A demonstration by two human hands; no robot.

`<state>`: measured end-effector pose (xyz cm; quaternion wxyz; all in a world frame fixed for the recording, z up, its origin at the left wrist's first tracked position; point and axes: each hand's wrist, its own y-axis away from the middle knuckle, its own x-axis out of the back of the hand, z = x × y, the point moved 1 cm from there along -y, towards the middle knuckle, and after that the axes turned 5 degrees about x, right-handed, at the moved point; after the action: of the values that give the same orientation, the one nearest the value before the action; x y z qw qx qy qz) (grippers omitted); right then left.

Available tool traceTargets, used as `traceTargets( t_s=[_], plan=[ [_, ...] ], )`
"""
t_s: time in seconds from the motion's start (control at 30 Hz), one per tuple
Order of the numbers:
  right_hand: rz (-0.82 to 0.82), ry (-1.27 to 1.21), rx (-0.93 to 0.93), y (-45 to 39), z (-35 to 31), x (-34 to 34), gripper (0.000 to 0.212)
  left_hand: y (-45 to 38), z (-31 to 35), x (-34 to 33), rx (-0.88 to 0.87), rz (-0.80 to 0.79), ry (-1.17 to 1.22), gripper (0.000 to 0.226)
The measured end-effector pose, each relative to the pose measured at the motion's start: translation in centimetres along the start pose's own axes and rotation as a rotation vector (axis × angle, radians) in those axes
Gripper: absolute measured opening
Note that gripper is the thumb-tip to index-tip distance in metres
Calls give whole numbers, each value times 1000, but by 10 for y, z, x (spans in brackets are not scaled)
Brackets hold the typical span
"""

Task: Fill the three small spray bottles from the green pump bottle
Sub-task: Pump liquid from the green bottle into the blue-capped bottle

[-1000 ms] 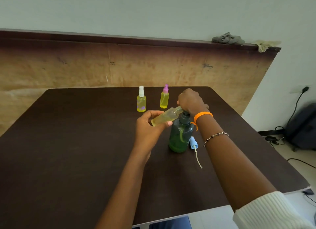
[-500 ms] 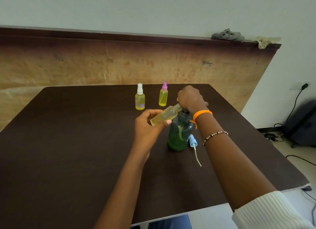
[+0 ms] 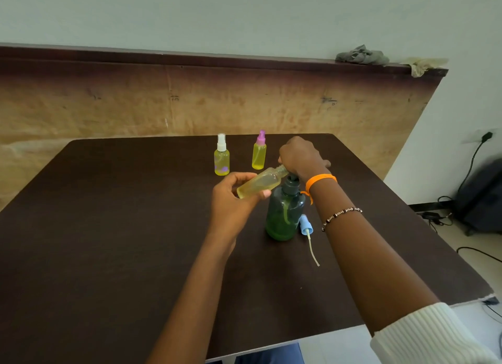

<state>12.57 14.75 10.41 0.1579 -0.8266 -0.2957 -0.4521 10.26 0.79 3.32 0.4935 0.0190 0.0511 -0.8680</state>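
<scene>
**Pump pressed over an uncapped spray bottle**

On the smooth dark table (image 3: 108, 227) stands one round, translucent green pump bottle (image 3: 284, 217). The right hand (image 3: 300, 157) sits curled over its dark pump head. The left hand (image 3: 233, 198) pinches one clear, yellow-filled uncapped bottle (image 3: 259, 184), tilted with its neck at the spout. Two capped spray bottles stand at 11 o'clock: white-topped (image 3: 222, 158) and pink-topped (image 3: 259, 153). One blue sprayer cap (image 3: 305, 225), with its thin dip tube, lies just beside the pump bottle at 3 o'clock.

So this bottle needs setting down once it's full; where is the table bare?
Bare: the table's left half and the near strip between the forearms. Crowded: around the green pump bottle, the blue spray cap and the two capped bottles.
</scene>
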Motion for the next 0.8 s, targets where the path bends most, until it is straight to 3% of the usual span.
traceTargets(
  t_s=[0.33, 0.6, 0.8],
  plan=[
    [-8, 114, 45, 6, -14, 10, 39, 4, 10, 3, -5, -3, 9, 26],
    [8, 15, -22, 7, -3, 5, 40, 7, 0, -3, -3, 5, 11, 25],
    [19, 74, 40, 8, -9, 8, 44, 11, 5, 0, -4, 5, 19, 25]
  ],
)
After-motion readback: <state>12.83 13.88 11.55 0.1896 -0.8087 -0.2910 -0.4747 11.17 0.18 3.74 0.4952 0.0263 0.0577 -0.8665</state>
